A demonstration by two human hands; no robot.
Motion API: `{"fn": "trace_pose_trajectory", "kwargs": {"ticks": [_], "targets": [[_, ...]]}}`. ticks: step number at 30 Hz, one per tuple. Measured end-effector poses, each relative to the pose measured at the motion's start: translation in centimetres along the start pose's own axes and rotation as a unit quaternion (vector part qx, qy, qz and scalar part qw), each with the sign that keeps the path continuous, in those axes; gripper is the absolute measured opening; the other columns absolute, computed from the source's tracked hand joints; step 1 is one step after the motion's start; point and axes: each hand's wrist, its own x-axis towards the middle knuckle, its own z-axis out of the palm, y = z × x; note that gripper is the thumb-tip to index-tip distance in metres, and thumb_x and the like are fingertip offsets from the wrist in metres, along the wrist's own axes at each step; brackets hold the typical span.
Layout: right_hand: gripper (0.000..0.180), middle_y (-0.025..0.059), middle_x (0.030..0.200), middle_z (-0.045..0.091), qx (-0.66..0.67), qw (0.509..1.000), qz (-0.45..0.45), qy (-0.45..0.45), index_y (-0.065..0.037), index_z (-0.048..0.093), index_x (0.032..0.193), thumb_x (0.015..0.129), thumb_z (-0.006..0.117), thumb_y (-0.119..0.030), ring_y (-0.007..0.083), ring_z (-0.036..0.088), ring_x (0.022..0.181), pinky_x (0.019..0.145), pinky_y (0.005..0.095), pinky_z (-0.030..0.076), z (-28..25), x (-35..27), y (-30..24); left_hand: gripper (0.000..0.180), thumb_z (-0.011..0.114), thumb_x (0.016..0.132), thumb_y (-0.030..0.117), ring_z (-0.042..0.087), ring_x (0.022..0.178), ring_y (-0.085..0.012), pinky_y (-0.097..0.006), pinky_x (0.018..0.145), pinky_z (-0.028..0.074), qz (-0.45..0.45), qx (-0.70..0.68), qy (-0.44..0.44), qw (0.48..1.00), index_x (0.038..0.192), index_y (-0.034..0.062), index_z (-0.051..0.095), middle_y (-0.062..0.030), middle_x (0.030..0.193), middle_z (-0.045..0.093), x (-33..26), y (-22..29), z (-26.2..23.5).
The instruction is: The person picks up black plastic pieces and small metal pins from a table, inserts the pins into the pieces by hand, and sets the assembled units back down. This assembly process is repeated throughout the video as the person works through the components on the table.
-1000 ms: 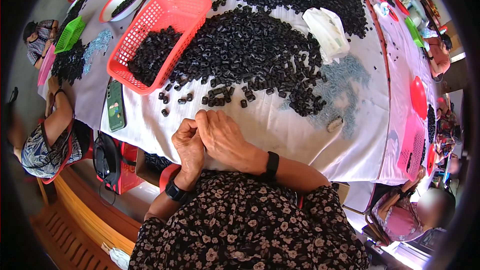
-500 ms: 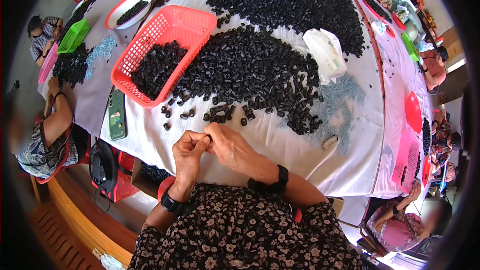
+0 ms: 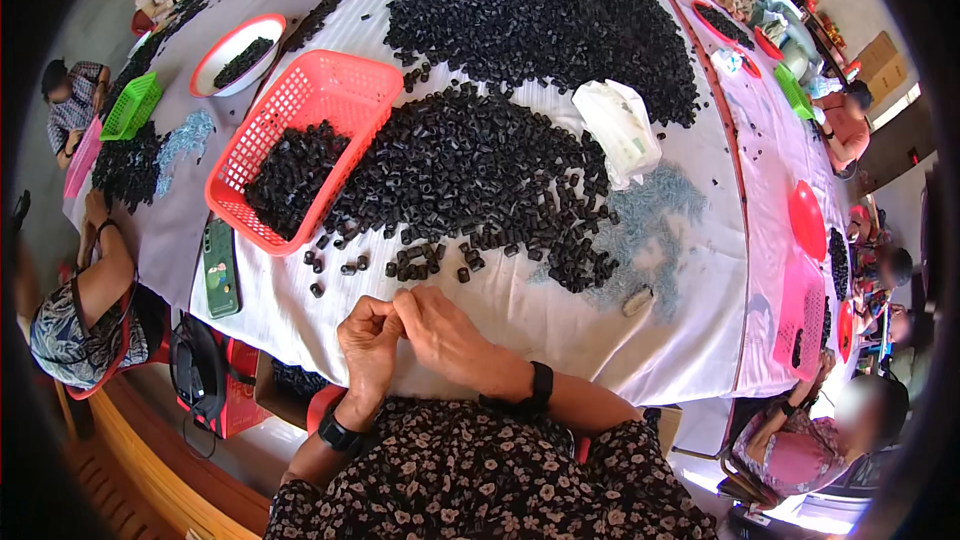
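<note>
Over the near edge of the white-covered table, my left hand [image 3: 368, 345] and my right hand [image 3: 438, 335] meet, fingertips pinched together. Whatever is between the fingers is hidden. Just beyond them lie several loose short black tube-like pieces [image 3: 400, 268], the front of a wide pile of black pieces [image 3: 470, 170]. At the pile's left stands a red openwork plastic basket [image 3: 345, 80], partly filled with the same black pieces [image 3: 295, 180]. Right of the pile are scattered small pale blue-clear slivers [image 3: 655, 230], with a small pale oval object [image 3: 637, 302] at their near side.
A green-cased phone [image 3: 221, 270] lies near the left table edge. A crumpled white bag or wrapper [image 3: 615, 130] sits at the pile's right. Farther off are a bigger black heap [image 3: 540, 25], a red-rimmed white bowl [image 3: 237, 55] and a green basket [image 3: 131, 107]. Several people sit around.
The view has shifted, so the table sits lower and slightly left. My hands stay pinched together; a small dark bit seen between the fingertips earlier is now hidden.
</note>
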Motion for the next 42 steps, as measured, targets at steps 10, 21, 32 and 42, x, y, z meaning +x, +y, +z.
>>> {"fn": "trace_pose_trajectory", "kwargs": {"ticks": [10, 21, 32, 42], "targets": [[0.032, 0.0139, 0.079, 0.050, -0.149, 0.989, 0.000, 0.005, 0.003, 0.043, 0.101, 0.072, 0.051, -0.004, 0.0265, 0.050, 0.074, 0.067, 0.0349, 0.041, -0.3, 0.2, -0.3, 0.015, 0.057, 0.084, -0.003, 0.047, 0.054, -0.0033, -0.019, 0.047, 0.039, -0.025, 0.039, 0.011, 0.999, 0.070, 0.0018, 0.054, 0.0010, 0.064, 0.056, 0.5, 0.3, 1.0], [0.029, 0.0096, 0.074, 0.049, -0.170, 0.983, -0.059, 0.031, 0.003, 0.044, 0.098, 0.073, 0.051, -0.009, 0.0221, 0.048, 0.070, 0.064, 0.0318, 0.040, 0.3, 0.9, 0.1, 0.011, 0.055, 0.085, -0.002, 0.046, 0.060, -0.0026, -0.019, 0.052, 0.039, -0.012, -0.039, 0.024, 0.999, 0.075, 0.0031, 0.054, 0.0029, 0.069, 0.056, 0.7, -0.8, 0.6], [0.035, 0.0115, 0.075, 0.051, -0.122, 0.989, -0.044, 0.068, 0.007, 0.043, 0.106, 0.075, 0.050, -0.009, 0.0235, 0.049, 0.066, 0.060, 0.0332, 0.040, -0.3, 0.1, 0.3, 0.012, 0.053, 0.088, 0.001, 0.047, 0.057, -0.0032, -0.018, 0.051, 0.037, -0.073, -0.067, -0.015, 0.995, 0.076, 0.0048, 0.055, 0.0022, 0.069, 0.056, 0.4, 0.6, 1.3], [0.022, 0.0188, 0.088, 0.056, -0.164, 0.976, 0.144, 0.017, 0.000, 0.049, 0.096, 0.079, 0.059, -0.008, 0.0350, 0.058, 0.077, 0.064, 0.0424, 0.049, -6.6, -3.7, 4.1, 0.021, 0.053, 0.091, 0.007, 0.053, 0.064, -0.0081, -0.022, 0.062, 0.043, -0.008, 0.018, -0.031, 0.999, 0.109, -0.0019, 0.058, -0.0030, 0.076, 0.059, 1.7, 3.1, -0.1]]}}
